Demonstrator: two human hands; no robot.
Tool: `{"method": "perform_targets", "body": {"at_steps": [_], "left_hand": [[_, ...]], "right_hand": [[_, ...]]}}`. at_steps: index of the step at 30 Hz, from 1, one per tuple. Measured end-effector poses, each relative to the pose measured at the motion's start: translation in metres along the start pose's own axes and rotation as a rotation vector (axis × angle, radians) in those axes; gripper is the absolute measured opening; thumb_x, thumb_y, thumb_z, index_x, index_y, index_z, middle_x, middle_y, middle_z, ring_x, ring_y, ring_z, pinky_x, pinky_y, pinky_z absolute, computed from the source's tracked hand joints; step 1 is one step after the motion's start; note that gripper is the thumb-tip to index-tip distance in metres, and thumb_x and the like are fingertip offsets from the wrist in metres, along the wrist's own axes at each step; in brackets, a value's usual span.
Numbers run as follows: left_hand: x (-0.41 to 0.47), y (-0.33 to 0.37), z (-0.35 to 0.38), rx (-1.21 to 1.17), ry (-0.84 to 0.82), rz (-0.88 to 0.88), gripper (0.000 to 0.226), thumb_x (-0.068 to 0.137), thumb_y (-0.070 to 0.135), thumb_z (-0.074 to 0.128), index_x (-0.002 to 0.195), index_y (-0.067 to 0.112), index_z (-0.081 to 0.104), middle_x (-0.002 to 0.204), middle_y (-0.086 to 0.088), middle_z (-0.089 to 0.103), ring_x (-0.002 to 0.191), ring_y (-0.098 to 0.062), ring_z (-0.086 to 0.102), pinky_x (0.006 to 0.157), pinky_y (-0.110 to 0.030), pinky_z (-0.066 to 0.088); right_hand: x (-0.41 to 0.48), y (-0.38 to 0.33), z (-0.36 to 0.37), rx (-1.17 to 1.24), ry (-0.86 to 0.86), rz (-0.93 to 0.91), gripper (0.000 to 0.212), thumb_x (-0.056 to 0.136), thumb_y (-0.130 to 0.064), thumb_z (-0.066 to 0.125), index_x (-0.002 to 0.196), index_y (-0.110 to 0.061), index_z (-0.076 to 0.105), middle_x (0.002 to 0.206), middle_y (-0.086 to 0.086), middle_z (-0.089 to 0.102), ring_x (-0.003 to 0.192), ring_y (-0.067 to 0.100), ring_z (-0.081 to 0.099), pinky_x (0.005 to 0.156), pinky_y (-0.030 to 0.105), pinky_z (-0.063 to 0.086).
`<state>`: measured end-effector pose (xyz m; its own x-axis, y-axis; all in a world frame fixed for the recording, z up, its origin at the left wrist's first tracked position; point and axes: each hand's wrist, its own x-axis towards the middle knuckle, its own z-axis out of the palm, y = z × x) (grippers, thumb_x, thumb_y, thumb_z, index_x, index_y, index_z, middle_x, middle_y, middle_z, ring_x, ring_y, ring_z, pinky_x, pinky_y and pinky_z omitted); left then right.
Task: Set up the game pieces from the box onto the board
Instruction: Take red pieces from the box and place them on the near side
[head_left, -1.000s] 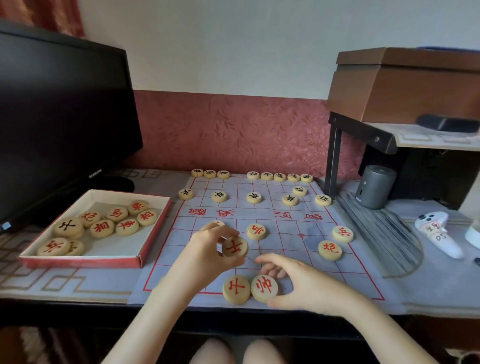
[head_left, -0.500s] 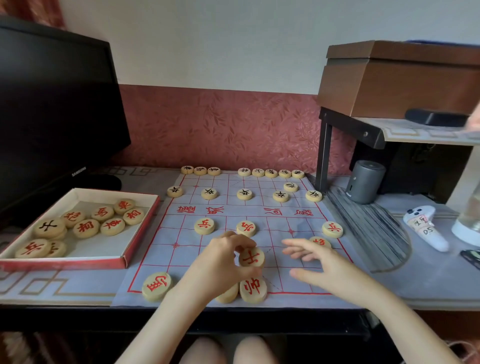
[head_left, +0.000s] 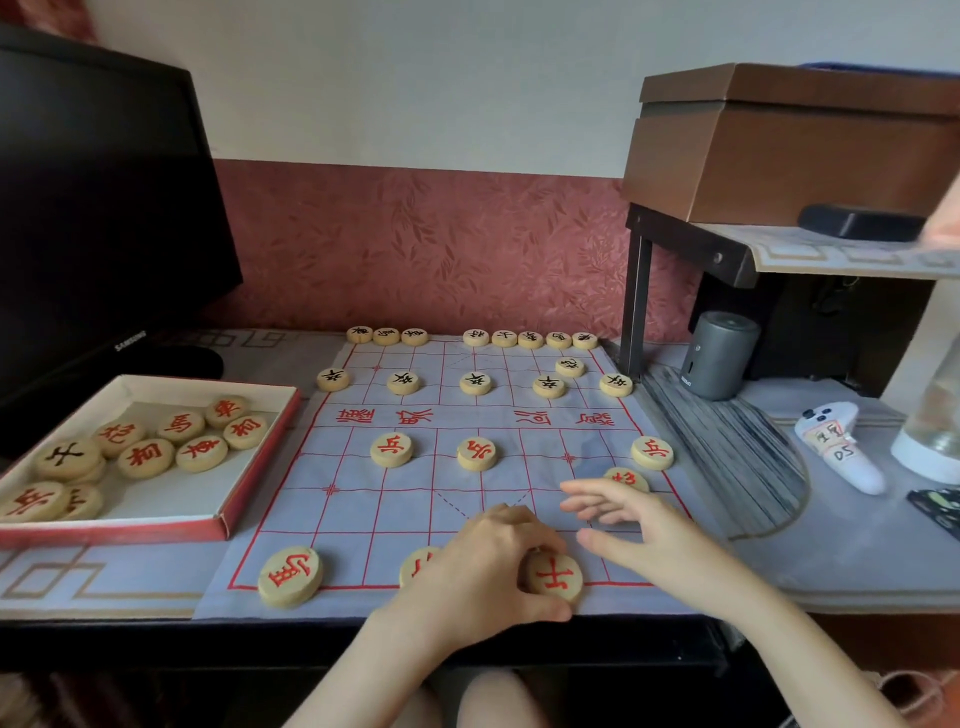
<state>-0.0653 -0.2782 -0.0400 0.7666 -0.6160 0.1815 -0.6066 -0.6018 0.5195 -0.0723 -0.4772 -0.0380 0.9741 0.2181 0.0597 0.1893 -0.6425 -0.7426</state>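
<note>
Head view: my left hand (head_left: 488, 566) is pinching a red-marked xiangqi piece (head_left: 556, 578) on the board's (head_left: 457, 415) near edge; my right hand (head_left: 631, 525) is hovering beside it, fingers spread, empty. Nine pieces are sitting in the box (head_left: 228, 499); thirteen black-marked pieces are lining the far side.

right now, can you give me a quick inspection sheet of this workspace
surface: desk with the cloth board spread flat
job's things: black pieces along the far rows; red pieces nearer; open box at left with pieces inside
clutter: grey cylinder, white controller
hands: left hand pinching a red piece at the near edge; right hand open, hovering
cables: nothing seen
surroundings: monitor at left, brown box on shelf
</note>
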Motion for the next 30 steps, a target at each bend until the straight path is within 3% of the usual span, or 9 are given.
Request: {"method": "perform_targets", "body": {"at_steps": [5, 10, 14, 19, 23, 25, 27, 30], "left_hand": [[0.0, -0.006, 0.003, 0.011, 0.019, 0.02, 0.055, 0.071, 0.049, 0.071, 0.121, 0.035, 0.053, 0.119, 0.014, 0.05, 0.11, -0.002, 0.039, 0.075, 0.004, 0.027], [-0.006, -0.017, -0.007, -0.089, 0.103, -0.008, 0.051, 0.074, 0.054, 0.065, 0.119, 0.03, 0.058, 0.118, 0.014, 0.055, 0.113, -0.001, 0.043, 0.1, -0.019, 0.035], [-0.016, -0.034, -0.033, -0.076, 0.237, -0.08, 0.036, 0.082, 0.046, 0.059, 0.114, 0.029, 0.062, 0.117, 0.014, 0.057, 0.113, 0.001, 0.046, 0.099, -0.02, 0.037], [-0.039, -0.064, -0.07, -0.015, 0.344, -0.179, 0.026, 0.084, 0.035, 0.061, 0.109, 0.029, 0.063, 0.106, 0.018, 0.057, 0.1, 0.004, 0.052, 0.082, -0.005, 0.036], [-0.061, -0.09, -0.095, 0.05, 0.438, -0.269, 0.02, 0.085, 0.026, 0.063, 0.105, 0.024, 0.065, 0.092, 0.02, 0.055, 0.086, 0.007, 0.051, 0.073, -0.005, 0.035], [-0.074, -0.107, -0.105, 0.091, 0.482, -0.348, 0.019, 0.084, 0.02, 0.065, 0.103, 0.021, 0.067, 0.09, 0.014, 0.057, 0.085, -0.001, 0.053, 0.073, -0.008, 0.034], [-0.088, -0.126, -0.115, 0.128, 0.524, -0.429, 0.021, 0.082, 0.016, 0.067, 0.103, 0.019, 0.068, 0.097, 0.005, 0.061, 0.097, -0.016, 0.057, 0.081, -0.02, 0.038], [-0.108, -0.151, -0.129, 0.162, 0.568, -0.552, 0.025, 0.082, 0.015, 0.066, 0.107, 0.017, 0.067, 0.108, 0.0, 0.063, 0.107, -0.02, 0.056, 0.088, -0.027, 0.041]], "right_hand": [[0.001, -0.005, 0.004, 0.004, -0.011, -0.001, 0.04, 0.089, -0.017, 0.062, 0.119, -0.041, 0.051, 0.115, -0.016, 0.062, 0.107, -0.009, 0.053, 0.098, 0.016, 0.04], [0.004, -0.009, 0.008, 0.018, -0.004, -0.007, 0.039, 0.089, -0.016, 0.062, 0.121, -0.036, 0.053, 0.113, -0.017, 0.063, 0.105, -0.008, 0.055, 0.101, 0.023, 0.041], [0.013, -0.023, 0.013, 0.017, -0.018, -0.042, 0.036, 0.09, -0.017, 0.06, 0.121, -0.036, 0.054, 0.113, -0.018, 0.064, 0.106, -0.008, 0.055, 0.102, 0.025, 0.041], [0.037, -0.049, 0.029, 0.001, -0.051, -0.116, 0.036, 0.091, -0.02, 0.058, 0.123, -0.037, 0.054, 0.114, -0.018, 0.064, 0.108, -0.005, 0.056, 0.102, 0.03, 0.043], [0.063, -0.077, 0.048, 0.012, -0.092, -0.166, 0.034, 0.092, -0.021, 0.057, 0.122, -0.036, 0.054, 0.113, -0.02, 0.063, 0.105, -0.007, 0.055, 0.101, 0.026, 0.042], [0.078, -0.092, 0.059, 0.031, -0.11, -0.193, 0.033, 0.092, -0.02, 0.057, 0.121, -0.034, 0.056, 0.112, -0.017, 0.064, 0.103, -0.005, 0.057, 0.097, 0.021, 0.042], [0.093, -0.105, 0.073, 0.055, -0.127, -0.212, 0.033, 0.091, -0.018, 0.057, 0.122, -0.028, 0.057, 0.114, -0.012, 0.064, 0.103, -0.002, 0.058, 0.092, 0.013, 0.042], [0.117, -0.124, 0.096, 0.066, -0.165, -0.231, 0.033, 0.091, -0.017, 0.057, 0.124, -0.021, 0.057, 0.118, -0.007, 0.063, 0.102, 0.0, 0.056, 0.086, 0.008, 0.04]]}}
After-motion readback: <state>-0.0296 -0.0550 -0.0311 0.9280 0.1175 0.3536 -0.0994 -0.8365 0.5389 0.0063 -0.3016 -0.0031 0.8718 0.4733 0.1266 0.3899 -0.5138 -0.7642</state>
